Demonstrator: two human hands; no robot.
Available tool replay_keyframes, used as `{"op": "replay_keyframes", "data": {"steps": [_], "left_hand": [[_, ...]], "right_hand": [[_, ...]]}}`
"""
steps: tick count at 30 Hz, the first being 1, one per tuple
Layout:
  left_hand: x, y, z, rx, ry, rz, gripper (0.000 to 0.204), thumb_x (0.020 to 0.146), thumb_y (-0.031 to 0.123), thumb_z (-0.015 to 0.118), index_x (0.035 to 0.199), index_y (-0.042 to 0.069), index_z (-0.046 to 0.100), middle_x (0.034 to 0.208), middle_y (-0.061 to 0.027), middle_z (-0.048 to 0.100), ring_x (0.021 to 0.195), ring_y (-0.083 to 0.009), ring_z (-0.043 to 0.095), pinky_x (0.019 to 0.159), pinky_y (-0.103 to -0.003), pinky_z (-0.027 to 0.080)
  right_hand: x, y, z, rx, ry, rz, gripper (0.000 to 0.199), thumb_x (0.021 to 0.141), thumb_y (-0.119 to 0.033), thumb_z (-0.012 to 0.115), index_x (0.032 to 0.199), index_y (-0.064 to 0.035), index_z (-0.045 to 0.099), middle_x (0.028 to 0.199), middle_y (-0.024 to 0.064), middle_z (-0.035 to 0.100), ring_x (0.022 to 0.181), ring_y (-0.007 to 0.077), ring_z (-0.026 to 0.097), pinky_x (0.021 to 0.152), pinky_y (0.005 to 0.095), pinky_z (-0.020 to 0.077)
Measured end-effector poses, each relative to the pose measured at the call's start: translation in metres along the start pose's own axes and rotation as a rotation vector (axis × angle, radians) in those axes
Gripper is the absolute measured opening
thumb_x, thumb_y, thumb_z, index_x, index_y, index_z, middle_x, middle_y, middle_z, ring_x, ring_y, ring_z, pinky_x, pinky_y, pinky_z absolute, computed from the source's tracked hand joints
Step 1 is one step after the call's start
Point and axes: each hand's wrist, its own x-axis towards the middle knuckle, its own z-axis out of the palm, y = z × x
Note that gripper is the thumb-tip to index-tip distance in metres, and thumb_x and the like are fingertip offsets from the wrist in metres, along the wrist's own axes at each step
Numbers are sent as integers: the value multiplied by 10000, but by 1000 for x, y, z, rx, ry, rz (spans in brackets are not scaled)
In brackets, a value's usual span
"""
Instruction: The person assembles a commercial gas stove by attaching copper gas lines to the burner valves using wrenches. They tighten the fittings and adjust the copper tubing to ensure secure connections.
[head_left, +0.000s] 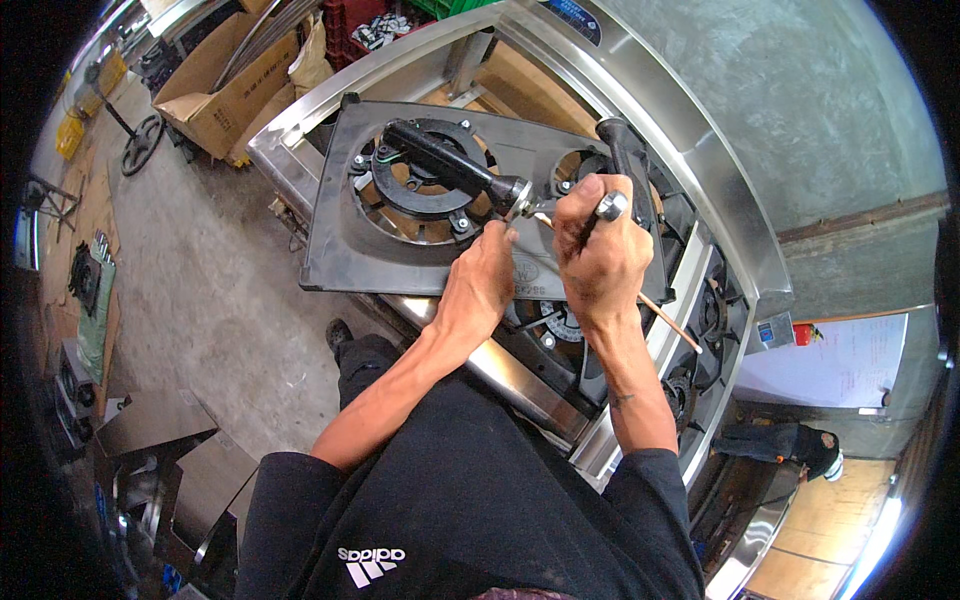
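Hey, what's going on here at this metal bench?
A person stands over a black plastic fan shroud lying on a stainless steel frame. The right hand grips a black-handled riveting tool by its handles, its nose on the shroud. The left hand rests beside the nose, fingertips at that spot.

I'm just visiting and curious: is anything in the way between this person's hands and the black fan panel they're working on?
Nothing visible. The left hand rests on the black fan panel beside the tool tip, and the right hand grips the black-handled hand tool, with a thin rod running under it. Both are already at the work spot.
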Motion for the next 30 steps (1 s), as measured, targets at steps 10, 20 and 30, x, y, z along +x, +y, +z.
{"op": "replay_keyframes", "data": {"steps": [10,20,30], "left_hand": [[0,3,1,115,21,-10,127,986,-28,555,1073,-52,467,901,-348,642,859,-567,639,697,-592,511],[3,6,2,76,21,-43,101,1071,57,518,1044,-26,468,883,-335,660,866,-546,655,673,-589,515],[1,-3,6,145,49,7,64,1054,38,521,1071,-17,494,856,-285,666,822,-508,675,668,-552,508]], "right_hand": [[33,29,24,28,-24,131,207,1058,-197,605,960,-26,541,541,200,569,501,398,643,439,475,464],[58,54,44,206,-251,489,484,1114,-324,401,955,70,633,776,350,635,766,547,658,703,600,504],[48,82,61,232,-282,580,563,1118,-352,348,904,84,633,891,366,654,892,571,646,796,609,482]]}}
